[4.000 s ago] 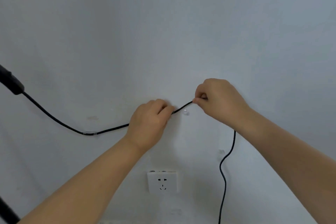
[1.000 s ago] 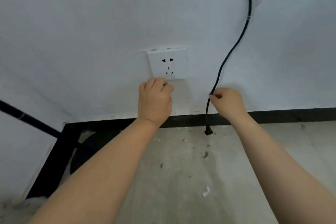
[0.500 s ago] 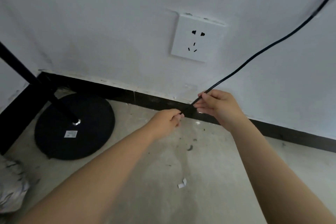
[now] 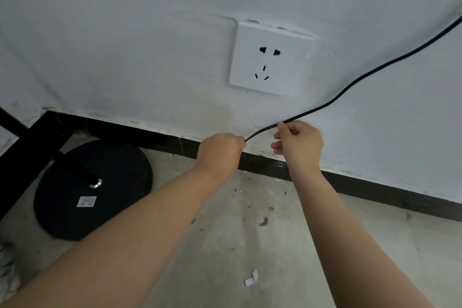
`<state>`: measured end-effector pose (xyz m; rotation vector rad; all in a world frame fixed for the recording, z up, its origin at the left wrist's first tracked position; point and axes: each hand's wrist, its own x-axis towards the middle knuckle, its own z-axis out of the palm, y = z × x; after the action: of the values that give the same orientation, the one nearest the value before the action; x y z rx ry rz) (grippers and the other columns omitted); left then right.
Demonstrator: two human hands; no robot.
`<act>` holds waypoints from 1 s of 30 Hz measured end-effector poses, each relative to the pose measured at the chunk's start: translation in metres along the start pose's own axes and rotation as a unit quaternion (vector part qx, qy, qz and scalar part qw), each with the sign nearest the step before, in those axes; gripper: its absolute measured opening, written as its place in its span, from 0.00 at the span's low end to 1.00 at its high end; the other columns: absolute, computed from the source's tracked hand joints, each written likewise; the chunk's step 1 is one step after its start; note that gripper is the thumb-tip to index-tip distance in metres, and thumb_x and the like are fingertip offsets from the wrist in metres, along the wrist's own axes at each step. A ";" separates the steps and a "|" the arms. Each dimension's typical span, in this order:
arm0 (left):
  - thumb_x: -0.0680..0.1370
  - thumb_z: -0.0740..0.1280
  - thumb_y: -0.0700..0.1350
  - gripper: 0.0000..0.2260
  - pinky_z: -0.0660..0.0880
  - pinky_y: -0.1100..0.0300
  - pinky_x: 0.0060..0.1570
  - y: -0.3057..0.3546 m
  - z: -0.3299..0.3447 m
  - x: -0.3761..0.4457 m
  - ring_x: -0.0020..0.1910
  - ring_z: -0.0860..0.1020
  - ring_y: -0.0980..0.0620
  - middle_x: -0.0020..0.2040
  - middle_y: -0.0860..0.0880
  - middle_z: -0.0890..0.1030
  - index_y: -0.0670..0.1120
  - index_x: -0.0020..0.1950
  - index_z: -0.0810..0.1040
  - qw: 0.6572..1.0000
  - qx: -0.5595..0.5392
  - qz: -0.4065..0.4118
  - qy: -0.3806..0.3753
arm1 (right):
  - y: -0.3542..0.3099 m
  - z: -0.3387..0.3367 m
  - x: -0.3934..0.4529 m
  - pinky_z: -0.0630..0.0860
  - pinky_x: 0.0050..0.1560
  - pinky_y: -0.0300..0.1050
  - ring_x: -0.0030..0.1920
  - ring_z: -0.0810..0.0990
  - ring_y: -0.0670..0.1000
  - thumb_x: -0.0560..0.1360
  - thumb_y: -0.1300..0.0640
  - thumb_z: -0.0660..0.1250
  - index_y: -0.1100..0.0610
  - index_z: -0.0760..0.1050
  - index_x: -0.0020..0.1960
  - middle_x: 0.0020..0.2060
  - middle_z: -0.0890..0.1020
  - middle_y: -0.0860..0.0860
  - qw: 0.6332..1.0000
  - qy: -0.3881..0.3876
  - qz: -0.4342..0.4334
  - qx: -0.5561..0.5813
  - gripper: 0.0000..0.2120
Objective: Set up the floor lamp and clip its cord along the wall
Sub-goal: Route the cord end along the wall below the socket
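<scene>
The lamp's black cord (image 4: 360, 79) runs down the white wall from the upper right edge. My right hand (image 4: 298, 144) pinches it between thumb and forefinger below the white wall socket (image 4: 271, 59). My left hand (image 4: 220, 152) is closed around the cord's lower end, which is hidden inside the fist. Both hands hover just above the black skirting board (image 4: 375, 187). The lamp's round black base (image 4: 92, 190) sits on the floor at the left, its black pole (image 4: 32, 137) rising to the left edge.
The concrete floor (image 4: 250, 232) is dusty, with a small white paper scrap (image 4: 251, 279) near the bottom centre. Crumpled wrapping lies at the lower left edge (image 4: 5, 257). A side wall meets the socket wall at the left corner.
My view has tilted down from the clipped cord to the floor. My left hand left the wall below the socket and closed on the cord's end. My right hand slid along the cord.
</scene>
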<state>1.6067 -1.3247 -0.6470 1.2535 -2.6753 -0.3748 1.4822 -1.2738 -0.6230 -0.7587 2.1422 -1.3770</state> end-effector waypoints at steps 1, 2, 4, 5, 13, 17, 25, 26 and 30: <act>0.81 0.57 0.39 0.10 0.63 0.59 0.34 0.001 0.002 0.001 0.38 0.71 0.46 0.33 0.46 0.70 0.39 0.48 0.77 1.000 0.005 -0.004 -0.001 | 0.000 0.000 0.000 0.77 0.26 0.33 0.20 0.77 0.42 0.76 0.61 0.61 0.62 0.74 0.39 0.29 0.78 0.54 1.000 0.006 -0.016 -0.022 0.09; 0.81 0.57 0.40 0.11 0.62 0.59 0.34 0.002 0.003 0.003 0.38 0.72 0.44 0.34 0.44 0.73 0.38 0.48 0.77 1.000 0.007 -0.003 -0.004 | 0.000 0.001 0.000 0.80 0.32 0.41 0.24 0.79 0.47 0.76 0.61 0.61 0.64 0.74 0.39 0.31 0.80 0.58 0.998 0.013 -0.034 -0.047 0.10; 0.82 0.56 0.42 0.12 0.62 0.59 0.35 0.005 0.007 0.004 0.43 0.77 0.41 0.41 0.41 0.80 0.38 0.49 0.77 1.000 0.004 0.005 -0.012 | 0.002 0.002 -0.001 0.80 0.43 0.57 0.35 0.82 0.60 0.76 0.61 0.61 0.68 0.75 0.40 0.37 0.82 0.65 0.994 0.031 -0.064 -0.082 0.11; 0.82 0.56 0.42 0.12 0.63 0.59 0.35 0.007 0.009 0.005 0.44 0.78 0.41 0.44 0.40 0.81 0.38 0.49 0.77 1.000 0.003 0.008 -0.014 | 0.004 0.002 -0.001 0.79 0.45 0.60 0.38 0.81 0.64 0.76 0.61 0.61 0.69 0.75 0.41 0.38 0.82 0.66 0.992 0.039 -0.073 -0.090 0.12; 0.80 0.58 0.39 0.09 0.59 0.60 0.41 0.009 0.018 0.015 0.44 0.78 0.43 0.41 0.42 0.80 0.42 0.48 0.78 1.000 0.022 -0.008 0.018 | 0.017 0.001 -0.003 0.72 0.37 0.48 0.39 0.81 0.67 0.75 0.60 0.60 0.61 0.70 0.33 0.34 0.79 0.64 0.993 0.080 -0.069 -0.061 0.12; 0.74 0.62 0.32 0.12 0.61 0.56 0.49 0.004 0.013 0.017 0.56 0.73 0.45 0.52 0.44 0.79 0.42 0.54 0.78 0.996 0.016 -0.022 0.079 | 0.022 -0.006 0.000 0.70 0.36 0.49 0.41 0.80 0.69 0.73 0.62 0.60 0.55 0.64 0.26 0.31 0.75 0.60 0.992 0.128 0.001 -0.005 0.17; 0.75 0.67 0.41 0.07 0.67 0.57 0.39 -0.007 -0.008 0.014 0.48 0.77 0.41 0.50 0.39 0.80 0.37 0.48 0.77 0.988 -0.032 -0.064 0.135 | 0.031 -0.019 -0.001 0.78 0.41 0.54 0.39 0.80 0.66 0.73 0.61 0.61 0.61 0.70 0.33 0.31 0.75 0.57 0.989 0.148 0.007 -0.014 0.10; 0.75 0.67 0.41 0.07 0.69 0.57 0.38 -0.005 -0.009 0.016 0.47 0.77 0.41 0.50 0.39 0.80 0.37 0.48 0.76 0.987 -0.062 -0.074 0.131 | 0.032 -0.020 0.000 0.75 0.37 0.48 0.37 0.80 0.64 0.73 0.61 0.61 0.61 0.70 0.33 0.29 0.75 0.56 0.988 0.156 0.008 -0.023 0.10; 0.77 0.65 0.41 0.10 0.73 0.54 0.44 0.006 -0.005 0.017 0.48 0.76 0.39 0.55 0.37 0.74 0.35 0.53 0.71 0.980 -0.133 -0.129 0.078 | 0.034 -0.023 0.000 0.61 0.26 0.39 0.27 0.68 0.50 0.73 0.60 0.61 0.60 0.69 0.34 0.23 0.68 0.46 0.983 0.171 0.011 -0.059 0.09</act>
<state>1.5933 -1.3350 -0.6400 1.4760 -2.2494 -0.6194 1.4603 -1.2473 -0.6459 -0.5695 2.5057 -1.4669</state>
